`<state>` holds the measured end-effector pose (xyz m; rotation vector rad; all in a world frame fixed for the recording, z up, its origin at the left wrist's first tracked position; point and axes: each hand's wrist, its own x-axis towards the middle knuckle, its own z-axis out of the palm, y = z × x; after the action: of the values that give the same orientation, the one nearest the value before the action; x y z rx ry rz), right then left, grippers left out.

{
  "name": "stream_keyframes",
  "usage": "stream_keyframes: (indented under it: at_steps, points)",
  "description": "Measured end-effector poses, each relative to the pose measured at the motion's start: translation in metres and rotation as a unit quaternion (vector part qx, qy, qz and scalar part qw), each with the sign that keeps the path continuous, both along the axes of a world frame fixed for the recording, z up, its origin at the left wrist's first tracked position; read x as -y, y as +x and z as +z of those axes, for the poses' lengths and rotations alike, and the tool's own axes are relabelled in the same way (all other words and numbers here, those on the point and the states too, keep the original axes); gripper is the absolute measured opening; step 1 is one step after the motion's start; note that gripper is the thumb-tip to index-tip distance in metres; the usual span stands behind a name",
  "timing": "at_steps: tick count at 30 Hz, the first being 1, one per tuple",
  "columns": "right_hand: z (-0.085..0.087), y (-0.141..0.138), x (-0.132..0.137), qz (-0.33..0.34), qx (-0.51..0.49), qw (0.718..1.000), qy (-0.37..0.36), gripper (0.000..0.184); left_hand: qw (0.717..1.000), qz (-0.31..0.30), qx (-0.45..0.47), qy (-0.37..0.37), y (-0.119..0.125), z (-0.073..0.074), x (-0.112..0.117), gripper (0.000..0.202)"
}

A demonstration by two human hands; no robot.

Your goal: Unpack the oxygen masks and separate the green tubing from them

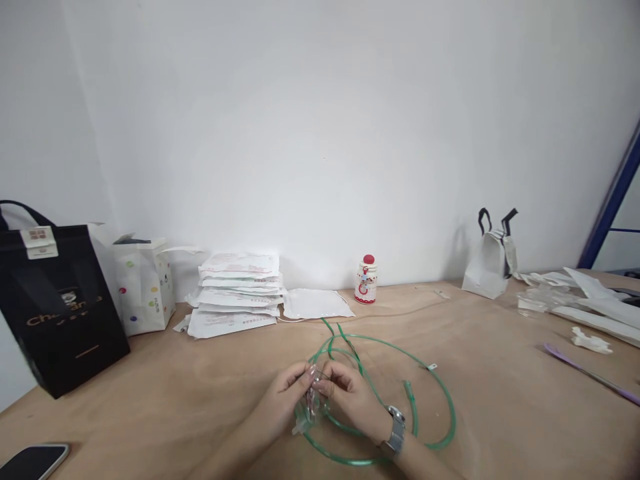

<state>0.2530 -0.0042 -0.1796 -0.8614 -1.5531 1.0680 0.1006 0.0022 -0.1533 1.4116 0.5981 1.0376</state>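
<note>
A person's left hand (pixel 287 393) and right hand (pixel 353 397) pinching a mask (pixel 310 411), partly hidden by them, at the table's (pixel 175 407) near middle, tube (pixel 453 410) looping beneath the right forearm (pixel 420 460), packets (pixel 237 297) stacked behind, bottle (pixel 366 283) by the wall (pixel 320 133), black bag (pixel 65 313) and phone (pixel 35 463) at left.

Behind the wooden table (pixel 200 383), a pale wall (pixel 325 133) is rising, meeting a side wall (pixel 35 100) beyond the table's left end; past its right end, a blue post (pixel 613 197) is slanting.
</note>
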Motion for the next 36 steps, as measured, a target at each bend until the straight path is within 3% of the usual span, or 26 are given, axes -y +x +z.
stream_keyframes:
  at_steps: [6, 12, 18, 24, 31, 36]
  points:
    - [0.008, -0.004, 0.007, 0.022, -0.013, 1.0, -0.012, 0.028, 1.0, -0.009, -0.019, 0.014, -0.003, -0.006, -0.007, 0.036]
    - [0.004, -0.008, 0.005, 0.053, -0.038, 0.998, -0.005, 0.03, 1.0, 0.018, -0.008, 0.01, 0.0, -0.015, -0.014, 0.041]
    - [0.0, -0.01, 0.005, 0.014, -0.024, 1.0, -0.004, 0.035, 0.998, 0.056, 0.015, -0.008, 0.011, -0.018, -0.003, 0.046]
    - [-0.002, -0.012, 0.005, 0.016, -0.09, 0.995, -0.045, 0.039, 0.996, 0.093, 0.01, 0.001, 0.015, -0.021, 0.008, 0.044]
    - [-0.003, -0.009, 0.005, 0.028, -0.106, 0.992, -0.065, 0.038, 0.994, 0.083, 0.052, -0.041, 0.02, -0.041, 0.0, 0.043]
    - [-0.007, -0.005, -0.003, 0.029, -0.122, 0.99, -0.061, 0.038, 0.995, 0.077, 0.061, -0.034, 0.02, -0.04, -0.004, 0.045]
